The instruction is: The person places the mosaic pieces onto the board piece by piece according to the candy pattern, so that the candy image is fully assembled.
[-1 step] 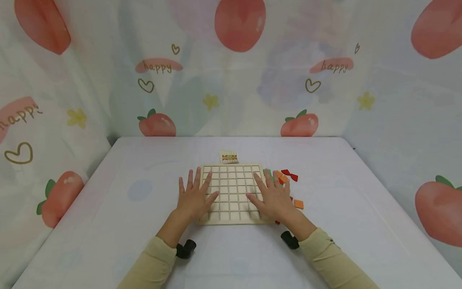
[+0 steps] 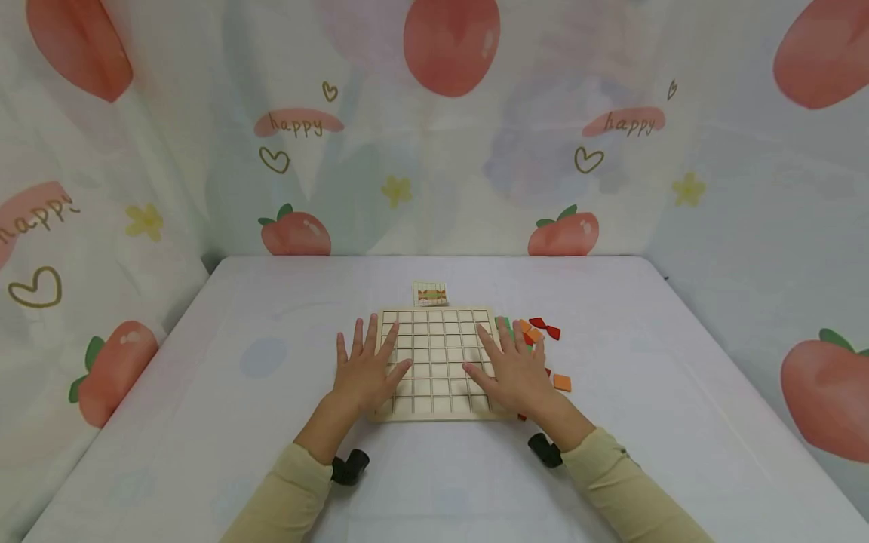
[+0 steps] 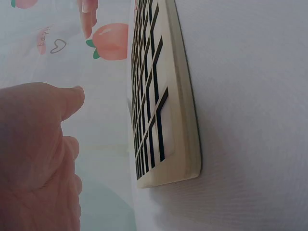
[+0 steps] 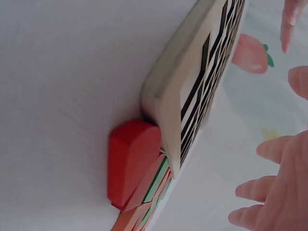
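- Over opposite edges of the grid board [image 2: 437, 356] on the table [image 2: 441, 483], left hand [image 2: 362, 377] and right hand [image 2: 519, 375] hover spread, grasping nothing.
- Coloured pieces [image 2: 562, 383] lie right of the board, probably for reach.
- Pattern card [image 2: 431, 294] lies beyond, likely for unobstructed viewing.

- Board [image 2: 437, 370]: cream, dark grid lines
- Tiles [image 2: 562, 383] right of the board: red, orange, green
- Backdrop [image 2: 455, 151] beyond the board: pale, coral fruit print (green-leaved)
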`<state>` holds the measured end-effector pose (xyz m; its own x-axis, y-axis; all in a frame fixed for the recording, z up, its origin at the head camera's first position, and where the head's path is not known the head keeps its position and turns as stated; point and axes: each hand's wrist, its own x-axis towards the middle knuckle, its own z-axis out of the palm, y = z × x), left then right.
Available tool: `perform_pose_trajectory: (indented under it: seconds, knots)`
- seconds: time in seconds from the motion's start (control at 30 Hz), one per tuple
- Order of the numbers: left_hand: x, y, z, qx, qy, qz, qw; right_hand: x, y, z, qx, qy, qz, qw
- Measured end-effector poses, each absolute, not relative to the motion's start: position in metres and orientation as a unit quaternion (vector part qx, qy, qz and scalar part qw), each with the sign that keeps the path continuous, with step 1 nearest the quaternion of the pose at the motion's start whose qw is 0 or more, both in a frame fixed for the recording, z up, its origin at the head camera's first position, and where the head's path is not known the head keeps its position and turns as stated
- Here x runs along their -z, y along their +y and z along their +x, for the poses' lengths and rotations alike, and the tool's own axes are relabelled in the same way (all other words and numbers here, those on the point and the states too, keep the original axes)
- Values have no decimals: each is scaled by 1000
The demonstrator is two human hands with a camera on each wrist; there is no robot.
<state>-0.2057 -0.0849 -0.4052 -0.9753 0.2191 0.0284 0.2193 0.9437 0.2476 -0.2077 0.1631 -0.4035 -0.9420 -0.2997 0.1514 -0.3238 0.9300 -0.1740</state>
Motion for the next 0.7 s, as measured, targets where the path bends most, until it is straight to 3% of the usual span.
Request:
perform_pose_trajectory:
  seconds: [0.7]
  knots:
    - [418, -104, -200, 222, -962, -144, -62, 399, 191, -204, -145, -967, 205, 52]
